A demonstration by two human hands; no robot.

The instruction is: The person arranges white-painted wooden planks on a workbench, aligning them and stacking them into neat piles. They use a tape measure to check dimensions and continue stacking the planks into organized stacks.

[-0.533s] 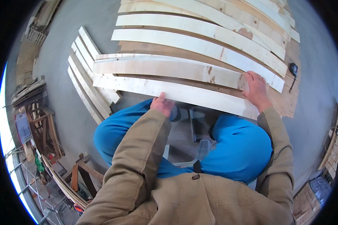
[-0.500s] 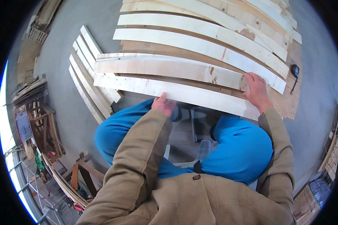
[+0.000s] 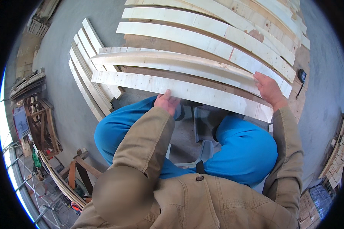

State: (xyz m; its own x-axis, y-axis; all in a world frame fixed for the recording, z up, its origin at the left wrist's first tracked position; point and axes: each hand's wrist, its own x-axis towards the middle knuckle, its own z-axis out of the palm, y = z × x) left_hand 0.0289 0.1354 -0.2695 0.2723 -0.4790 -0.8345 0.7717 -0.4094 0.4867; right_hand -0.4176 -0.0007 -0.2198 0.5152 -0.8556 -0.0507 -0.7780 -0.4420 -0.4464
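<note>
Two hands rest on the nearest plank, a pale board lying crosswise just beyond the person's blue knees. At its near edge, the left hand has curled fingers on the wood with the thumb on top. Toward its right end, the right hand lies flat and open, palm down, gripping nothing. Beyond the plank lie more planks; left of it, a stack of slats.
</note>
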